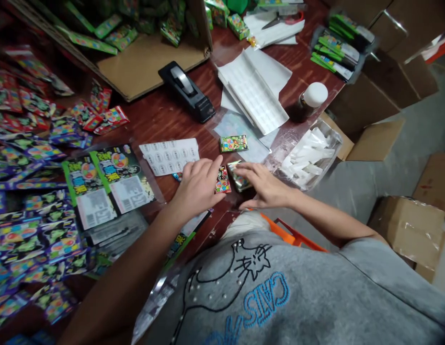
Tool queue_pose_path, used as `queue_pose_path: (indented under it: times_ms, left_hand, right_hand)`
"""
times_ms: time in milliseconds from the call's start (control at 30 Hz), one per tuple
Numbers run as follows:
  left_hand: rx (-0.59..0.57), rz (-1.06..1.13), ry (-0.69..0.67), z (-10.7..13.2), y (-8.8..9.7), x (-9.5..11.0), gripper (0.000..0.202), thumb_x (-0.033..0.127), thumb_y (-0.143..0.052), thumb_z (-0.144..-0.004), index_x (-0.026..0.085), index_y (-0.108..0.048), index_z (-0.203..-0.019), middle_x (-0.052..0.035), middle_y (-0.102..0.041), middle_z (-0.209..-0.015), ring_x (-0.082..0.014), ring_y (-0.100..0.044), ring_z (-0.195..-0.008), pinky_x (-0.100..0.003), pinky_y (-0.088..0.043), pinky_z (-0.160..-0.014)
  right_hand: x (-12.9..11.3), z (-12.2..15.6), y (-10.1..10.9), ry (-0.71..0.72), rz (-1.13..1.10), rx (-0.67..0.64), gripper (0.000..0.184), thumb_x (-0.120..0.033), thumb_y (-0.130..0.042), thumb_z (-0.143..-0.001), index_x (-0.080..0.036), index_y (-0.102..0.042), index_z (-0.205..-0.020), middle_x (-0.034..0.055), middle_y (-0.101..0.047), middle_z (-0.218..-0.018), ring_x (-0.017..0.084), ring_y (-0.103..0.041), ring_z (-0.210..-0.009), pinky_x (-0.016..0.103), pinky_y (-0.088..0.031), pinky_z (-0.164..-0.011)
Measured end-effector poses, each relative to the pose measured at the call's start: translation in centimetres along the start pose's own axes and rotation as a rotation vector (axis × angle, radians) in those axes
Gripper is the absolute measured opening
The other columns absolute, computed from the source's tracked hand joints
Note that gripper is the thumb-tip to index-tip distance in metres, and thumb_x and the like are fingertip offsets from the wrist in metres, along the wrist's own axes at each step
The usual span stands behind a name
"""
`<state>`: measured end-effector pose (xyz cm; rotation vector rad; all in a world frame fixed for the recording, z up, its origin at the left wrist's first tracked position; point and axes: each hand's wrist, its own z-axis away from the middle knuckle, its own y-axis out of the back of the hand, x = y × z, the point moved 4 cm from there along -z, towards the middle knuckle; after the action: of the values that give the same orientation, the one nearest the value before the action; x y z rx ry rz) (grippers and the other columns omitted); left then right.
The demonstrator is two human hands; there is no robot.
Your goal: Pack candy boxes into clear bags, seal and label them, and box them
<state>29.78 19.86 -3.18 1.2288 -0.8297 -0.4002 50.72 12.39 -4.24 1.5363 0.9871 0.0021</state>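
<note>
My left hand (199, 187) reaches over a small red candy packet (223, 180), its thumb and index finger on either side. More of what lies beneath the palm is hidden; a blue and red edge peeks out at its left. My right hand (267, 184) curves around a small green-and-dark candy box (238, 178), fingertips on its top and the thumb low at its near side. Just beyond both hands lies another small green candy box (233, 143), untouched. A sheet of round stickers (170, 155) rests beyond my left hand.
A tape dispenser (186, 91), white label sheets (253, 91) and a white-capped bottle (314, 96) stand further back. Left are flat printed pouches (107, 182) and piled candy packets (46, 230). A big carton (136, 76) holds green boxes. A clear tub (310, 155) holds white pieces.
</note>
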Motion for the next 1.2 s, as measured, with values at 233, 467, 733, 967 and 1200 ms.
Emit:
queue_pose_path:
  times_ms: [233,467,733,967,1200]
  left_hand:
    - [0.050,0.048,0.167,1.4,-1.3,2.3,0.109,0.039,-0.081,-0.086,0.008,-0.021,-0.171,-0.0261,-0.067,-0.143,-0.0465,-0.061,-0.131,-0.064,-0.034,-0.117]
    - [0.070,0.096,0.220,2.1,-1.9,2.4,0.114,0.036,-0.082,-0.087,0.009,-0.013,-0.173,-0.0247,-0.066,-0.146,-0.0441,-0.059,-0.136,-0.065,-0.029,-0.123]
    - [0.077,0.115,0.237,2.0,-2.6,2.2,0.116,0.037,-0.085,-0.086,0.007,-0.014,-0.173,-0.0251,-0.067,-0.144,-0.0432,-0.058,-0.137,-0.062,-0.031,-0.123]
    - [0.118,0.107,0.195,4.0,-1.2,2.3,0.129,0.042,-0.093,-0.079,0.011,-0.010,-0.173,-0.0277,-0.057,-0.158,-0.0453,-0.054,-0.144,-0.062,-0.030,-0.127]
    - [0.130,0.018,0.516,15.1,-1.2,0.1,0.100,0.051,-0.087,-0.082,0.019,-0.039,-0.164,-0.0236,-0.061,-0.153,-0.0476,-0.058,-0.137,-0.064,-0.040,-0.118]
  right_hand:
    - [5.1,-1.8,0.8,0.123,-0.078,-0.270,0.119,-0.059,-0.076,-0.095,-0.017,0.000,-0.176,0.0289,-0.030,-0.176,0.043,-0.033,-0.163,0.069,-0.032,-0.129]
    - [5.1,-4.1,-1.6,0.210,-0.159,-0.208,0.098,-0.054,-0.075,-0.094,-0.015,-0.027,-0.170,0.0244,-0.055,-0.151,0.039,-0.054,-0.139,0.064,-0.047,-0.119]
    - [5.5,-2.9,-2.9,0.241,-0.138,-0.178,0.107,-0.074,-0.067,-0.096,-0.020,-0.019,-0.176,0.0212,-0.053,-0.163,0.038,-0.050,-0.144,0.064,-0.047,-0.120]
    - [4.0,-3.7,-2.4,0.242,-0.088,-0.121,0.087,-0.073,-0.070,-0.094,-0.017,-0.052,-0.158,0.0167,-0.070,-0.145,0.034,-0.062,-0.131,0.063,-0.039,-0.128]
    - [2.4,-4.0,-2.9,0.213,-0.044,-0.003,0.082,-0.073,-0.074,-0.091,-0.018,-0.060,-0.149,0.0175,-0.072,-0.142,0.035,-0.065,-0.129,0.068,-0.037,-0.129]
